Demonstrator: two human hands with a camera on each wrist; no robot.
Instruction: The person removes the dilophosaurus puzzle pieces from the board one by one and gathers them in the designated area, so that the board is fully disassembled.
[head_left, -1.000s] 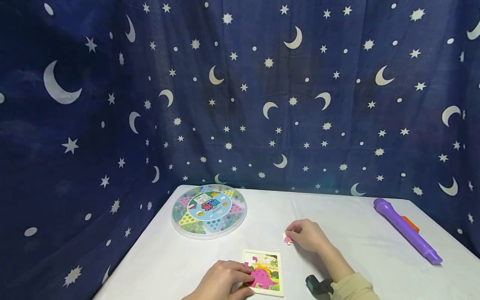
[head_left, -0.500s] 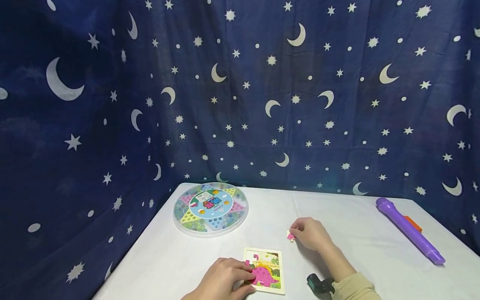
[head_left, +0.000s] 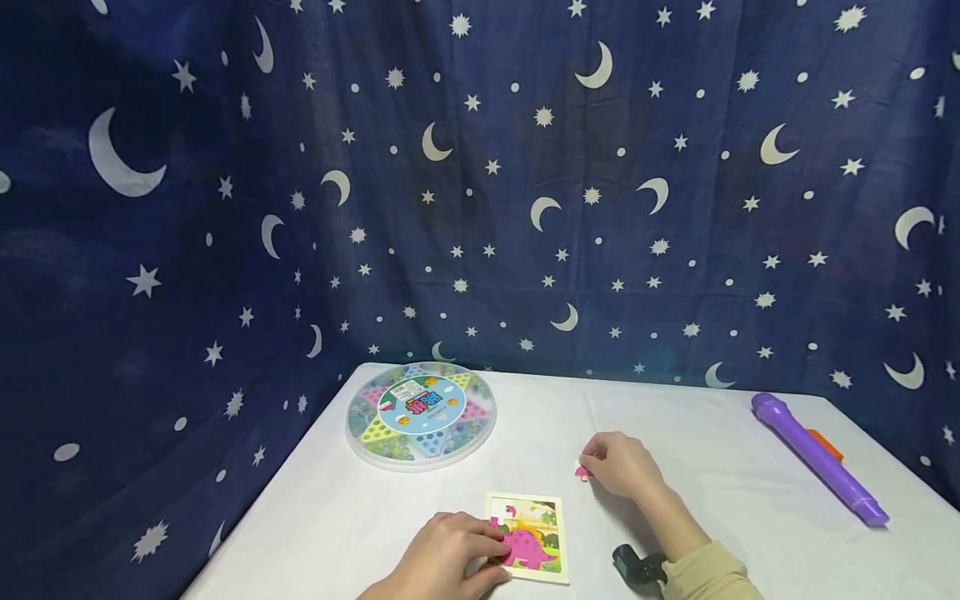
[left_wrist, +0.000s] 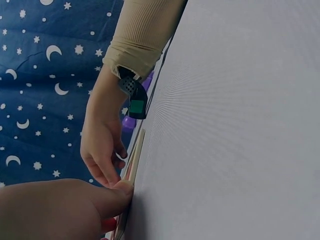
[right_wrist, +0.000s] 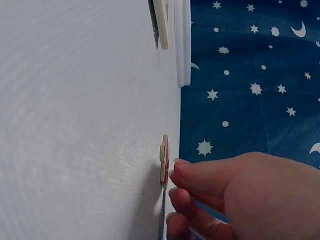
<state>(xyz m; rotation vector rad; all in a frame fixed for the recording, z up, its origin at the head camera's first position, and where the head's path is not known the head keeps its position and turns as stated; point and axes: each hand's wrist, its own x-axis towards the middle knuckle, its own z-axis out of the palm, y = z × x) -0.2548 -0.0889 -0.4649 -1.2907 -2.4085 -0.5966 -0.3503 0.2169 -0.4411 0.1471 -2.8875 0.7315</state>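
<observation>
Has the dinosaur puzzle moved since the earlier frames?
No. In the head view, the dinosaur puzzle shows no visible shift either way against the round game case.

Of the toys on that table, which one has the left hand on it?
The square dinosaur puzzle, partly covered by the left hand. The round game and purple stick lie apart from both hands.

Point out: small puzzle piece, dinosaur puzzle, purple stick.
Small puzzle piece [right_wrist: 164,162], right wrist view, on its edge.
Dinosaur puzzle [head_left: 563,542], head view, on its right rim.
Purple stick [head_left: 819,461], head view, middle of its shaft.
</observation>
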